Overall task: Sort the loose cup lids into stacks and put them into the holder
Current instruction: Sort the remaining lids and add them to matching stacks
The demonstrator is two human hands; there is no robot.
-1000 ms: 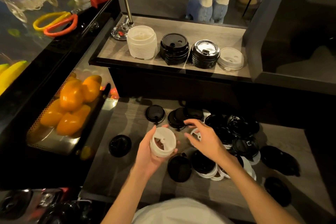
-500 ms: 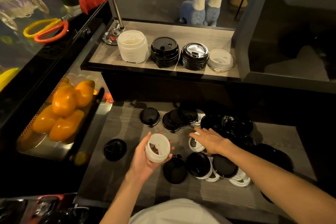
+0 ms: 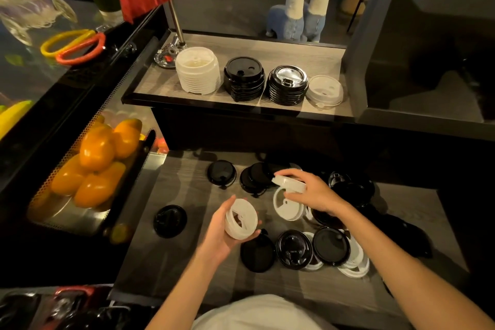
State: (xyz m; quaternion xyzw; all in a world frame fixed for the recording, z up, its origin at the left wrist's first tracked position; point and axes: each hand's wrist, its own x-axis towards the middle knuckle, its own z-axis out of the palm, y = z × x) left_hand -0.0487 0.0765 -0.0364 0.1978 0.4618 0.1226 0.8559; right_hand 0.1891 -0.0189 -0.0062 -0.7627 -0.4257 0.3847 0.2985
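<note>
1. While the left hand [image 3: 222, 233] grips a small stack of white lids [image 3: 240, 218], the right hand [image 3: 312, 191] pinches one more white lid [image 3: 289, 184] just above the pile: step = gathering whites.
2. Next, prob.: seat that lid onto the held stack, rims aligned w/ no tilt.
3. Lids look thin, glossy; black loose lids [image 3: 293, 249] & whites lie mixed on the lower counter [image 3: 184, 195].
4. Sorted stacks [image 3: 198, 71] sit on the upper shelf [image 3: 316, 59].

White lids [image 3: 288, 183] and black lids [image 3: 331, 246], scattered.
</note>
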